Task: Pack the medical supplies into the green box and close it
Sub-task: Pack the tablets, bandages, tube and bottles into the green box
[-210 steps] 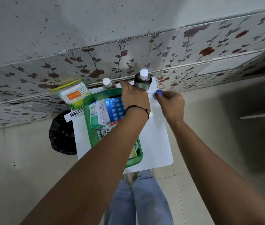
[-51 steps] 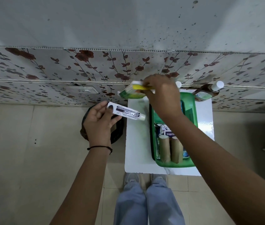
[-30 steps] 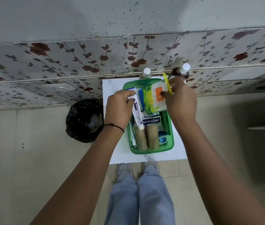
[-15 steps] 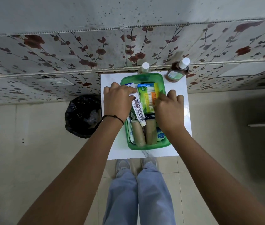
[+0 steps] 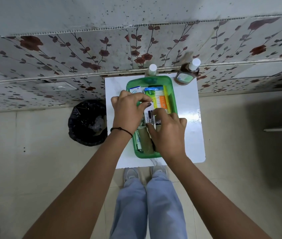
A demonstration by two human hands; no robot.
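Observation:
The green box [image 5: 172, 94] sits on a small white table [image 5: 190, 121], full of supplies. A cotton swab pack [image 5: 161, 100] lies in its far half, a white carton [image 5: 135, 88] at its far left, a brown bandage roll [image 5: 145, 142] at the near end. My left hand [image 5: 128, 112] pinches the top of a white ointment tube [image 5: 148, 116] over the box's middle. My right hand [image 5: 168, 133] presses fingertips on the tube's lower part and the items under it. No lid is in view.
Two white-capped bottles stand on the table behind the box: a small clear one [image 5: 152, 69] and a brown one [image 5: 187, 73] at the far right. A black-lined waste bin [image 5: 88, 123] stands on the floor to the left. A floral wall rises behind.
The swab pack went from my right hand into the box. My left hand brought the ointment tube over the box, and my right hand moved back onto the tube.

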